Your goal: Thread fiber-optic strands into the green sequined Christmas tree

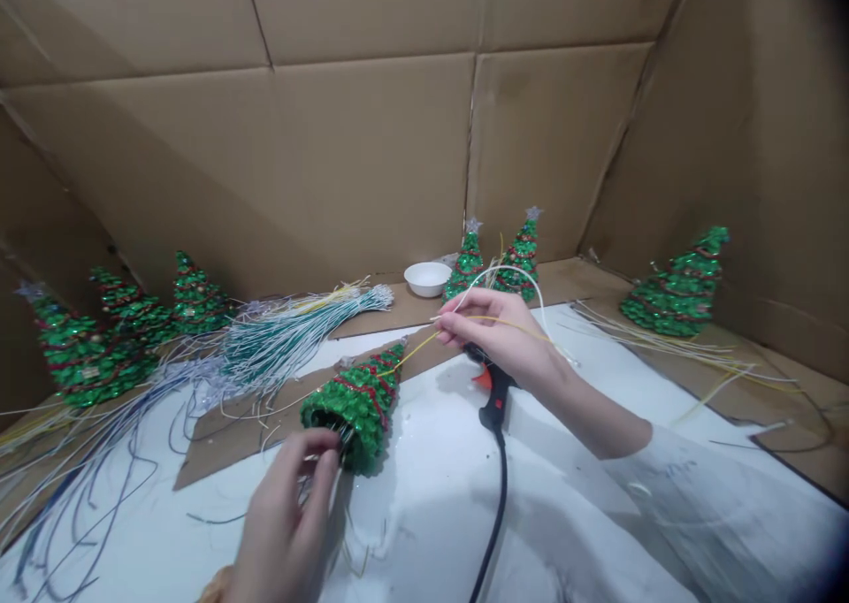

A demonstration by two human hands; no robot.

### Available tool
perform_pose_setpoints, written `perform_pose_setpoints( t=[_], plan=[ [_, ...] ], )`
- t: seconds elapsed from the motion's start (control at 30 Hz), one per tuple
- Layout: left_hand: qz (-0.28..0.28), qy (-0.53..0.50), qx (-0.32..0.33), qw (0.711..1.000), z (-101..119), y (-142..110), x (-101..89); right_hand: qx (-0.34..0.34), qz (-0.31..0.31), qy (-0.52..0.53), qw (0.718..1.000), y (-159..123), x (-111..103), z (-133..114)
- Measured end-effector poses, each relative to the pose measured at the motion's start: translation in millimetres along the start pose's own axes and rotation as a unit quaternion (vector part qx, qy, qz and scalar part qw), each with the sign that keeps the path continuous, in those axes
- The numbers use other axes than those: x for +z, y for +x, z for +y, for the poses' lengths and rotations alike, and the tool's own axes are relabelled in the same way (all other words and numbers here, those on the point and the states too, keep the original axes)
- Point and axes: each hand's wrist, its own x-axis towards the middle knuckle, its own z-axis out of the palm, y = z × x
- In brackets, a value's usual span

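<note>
A small green glitter Christmas tree [358,400] with red trim lies tilted on the white table, its open base toward me. My left hand [292,515] grips that base rim with closed fingers. My right hand [494,329] pinches thin yellow and white wires [424,342] that run to the tree's tip, with a white loop arching above the fingers. A black glue gun [494,400] with an orange trigger lies just under my right hand, its cable trailing toward me.
Finished trees stand at the left [99,338], at the back [494,263] and at the right [680,289]. A white bowl [428,278] sits at the back. Bundles of wires [285,333] spread over the left side. Cardboard walls [371,143] enclose the table.
</note>
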Motion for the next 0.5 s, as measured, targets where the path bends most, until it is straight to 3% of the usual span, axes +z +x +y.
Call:
perform_pose_setpoints(
  t=[0.13,0.2,0.37,0.5],
  plan=[
    [0.109,0.073,0.162,0.978,19.6,2.7,-21.6,0.057,-0.073,0.048,0.995,-15.8,11.8,-1.6],
    [0.083,0.088,0.238,0.964,36.1,10.6,-20.0,0.077,-0.108,0.064,0.989,-24.5,20.8,-1.6],
    [0.07,0.089,0.276,0.955,59.4,23.7,-0.8,0.11,-0.162,0.106,0.975,-41.5,36.9,1.3],
    [0.108,0.109,0.317,0.936,59.6,21.5,-3.8,0.104,-0.2,0.116,0.967,-45.9,38.6,4.1]
  ],
)
